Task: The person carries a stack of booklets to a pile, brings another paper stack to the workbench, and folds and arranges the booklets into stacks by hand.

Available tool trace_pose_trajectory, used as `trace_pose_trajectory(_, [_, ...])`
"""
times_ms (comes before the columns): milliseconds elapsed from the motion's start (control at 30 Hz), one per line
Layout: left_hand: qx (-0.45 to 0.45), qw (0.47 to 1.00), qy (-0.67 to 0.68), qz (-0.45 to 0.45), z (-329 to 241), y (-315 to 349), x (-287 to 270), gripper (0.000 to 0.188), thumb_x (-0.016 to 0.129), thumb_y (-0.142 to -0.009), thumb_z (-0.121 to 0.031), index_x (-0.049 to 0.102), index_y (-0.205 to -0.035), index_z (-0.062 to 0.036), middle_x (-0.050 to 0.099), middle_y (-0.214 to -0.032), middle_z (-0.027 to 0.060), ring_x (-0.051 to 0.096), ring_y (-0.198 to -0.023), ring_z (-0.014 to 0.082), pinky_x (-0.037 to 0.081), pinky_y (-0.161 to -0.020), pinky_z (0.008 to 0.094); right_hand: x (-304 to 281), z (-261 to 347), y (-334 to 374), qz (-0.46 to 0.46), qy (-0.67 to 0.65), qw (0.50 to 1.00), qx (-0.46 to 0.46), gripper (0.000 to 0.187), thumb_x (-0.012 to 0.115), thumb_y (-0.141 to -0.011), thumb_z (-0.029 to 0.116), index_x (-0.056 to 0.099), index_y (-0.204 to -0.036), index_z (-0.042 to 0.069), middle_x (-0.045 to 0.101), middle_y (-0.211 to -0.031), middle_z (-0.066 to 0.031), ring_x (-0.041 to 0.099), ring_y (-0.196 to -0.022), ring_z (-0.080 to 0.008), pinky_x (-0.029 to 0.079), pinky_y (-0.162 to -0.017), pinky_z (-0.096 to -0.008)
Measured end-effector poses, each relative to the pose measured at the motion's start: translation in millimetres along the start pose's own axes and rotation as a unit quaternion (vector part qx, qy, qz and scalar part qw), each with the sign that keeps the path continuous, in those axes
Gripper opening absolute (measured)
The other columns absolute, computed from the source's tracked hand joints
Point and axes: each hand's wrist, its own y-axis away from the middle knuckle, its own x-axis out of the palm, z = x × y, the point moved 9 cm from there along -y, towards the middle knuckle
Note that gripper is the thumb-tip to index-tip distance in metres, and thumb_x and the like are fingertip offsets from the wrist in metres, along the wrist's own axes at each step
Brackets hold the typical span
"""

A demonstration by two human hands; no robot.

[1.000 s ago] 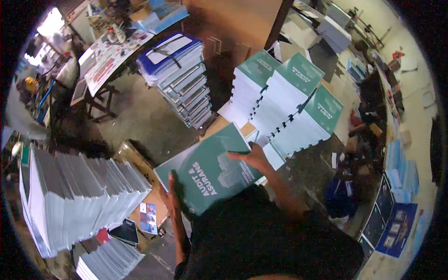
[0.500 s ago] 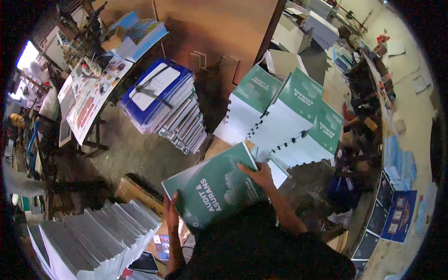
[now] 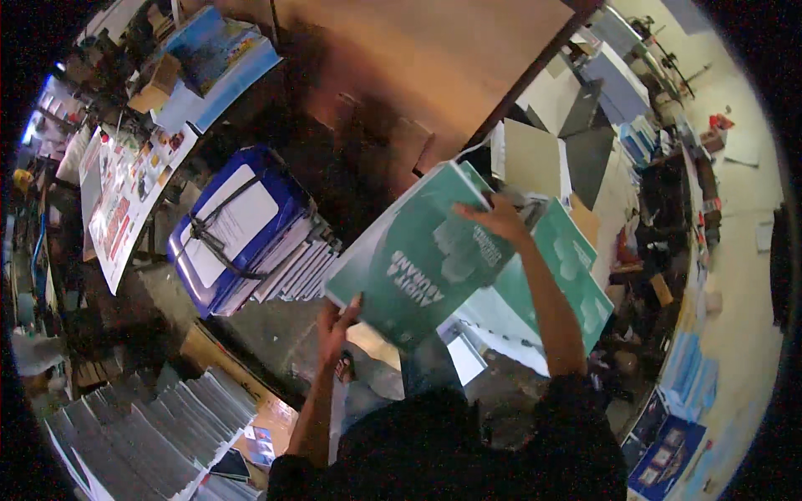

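Both hands lift a stack of teal-covered books (image 3: 418, 259): left hand (image 3: 334, 321) grips near-left corner, right hand (image 3: 501, 219) clasps far edge, above teal book piles (image 3: 568, 275); blue strapped bundle (image 3: 234, 225) left

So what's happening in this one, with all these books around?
A person holds a green book up in both hands: the left hand grips its lower edge, the right hand its upper edge. Beneath it are more green books on stacks. To the left sits a strapped bundle with a blue cover, and at lower left are rows of grey page stacks.
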Motion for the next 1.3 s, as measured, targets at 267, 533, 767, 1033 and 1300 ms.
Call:
trace_pose_trajectory(267, [-0.060,0.995,0.081,-0.001,55.7,-108.0,126.8,0.053,0.074,-0.089,-0.034,0.057,-0.118,0.0064,0.070,-0.098,0.0176,0.070,-0.085,0.0217,0.059,-0.074,0.0317,-23.8,-90.8,-140.9,0.120,-0.045,0.987,0.097,0.054,0.083,-0.078,0.041,0.068,-0.113,0.001,0.071,-0.103,-0.0095,0.066,-0.094,-0.0191,0.051,-0.087,-0.0339])
trace_pose_trajectory(533, [-0.117,0.993,0.009,-0.007,107.1,-141.5,152.0,0.061,0.080,-0.083,-0.042,0.059,-0.109,0.0081,0.072,-0.103,0.0220,0.072,-0.091,0.0221,0.059,-0.073,0.0321,26.3,-184.1,-179.2,0.254,-0.225,0.939,0.058,0.054,0.079,-0.082,0.041,0.067,-0.118,0.003,0.070,-0.102,-0.0063,0.065,-0.091,-0.0157,0.053,-0.080,-0.0349])
trace_pose_trajectory(767, [-0.088,0.992,-0.087,-0.003,85.8,-151.4,155.2,0.042,0.078,-0.087,-0.026,0.064,-0.114,0.0036,0.073,-0.111,0.0095,0.070,-0.096,0.0168,0.054,-0.084,0.0316,34.8,-190.1,-180.9,0.186,-0.098,0.975,0.065,0.055,0.076,-0.086,0.040,0.062,-0.124,0.002,0.067,-0.103,-0.0042,0.063,-0.090,-0.0146,0.052,-0.077,-0.0350])
trace_pose_trajectory(1033, [-0.112,0.959,-0.249,0.079,89.9,-158.7,180.0,0.065,0.074,-0.081,-0.053,0.060,-0.111,0.0036,0.062,-0.101,0.0225,0.058,-0.105,0.0371,0.047,-0.089,0.0466,-8.8,-285.5,-208.0,0.167,-0.016,0.986,0.023,0.050,0.075,-0.088,0.038,0.062,-0.121,0.003,0.066,-0.101,-0.0067,0.063,-0.085,-0.0167,0.053,-0.074,-0.0354])
trace_pose_trajectory(1300, [-0.117,0.973,0.182,-0.083,144.1,-138.3,207.2,0.053,0.065,-0.094,-0.045,0.062,-0.117,0.0027,0.071,-0.108,0.0144,0.067,-0.092,0.0297,0.053,-0.089,0.0393,6.5,-186.7,-175.1,0.287,0.017,0.956,0.056,0.050,0.074,-0.083,0.051,0.070,-0.111,0.010,0.071,-0.089,-0.0115,0.068,-0.075,-0.0230,0.054,-0.066,-0.0361])
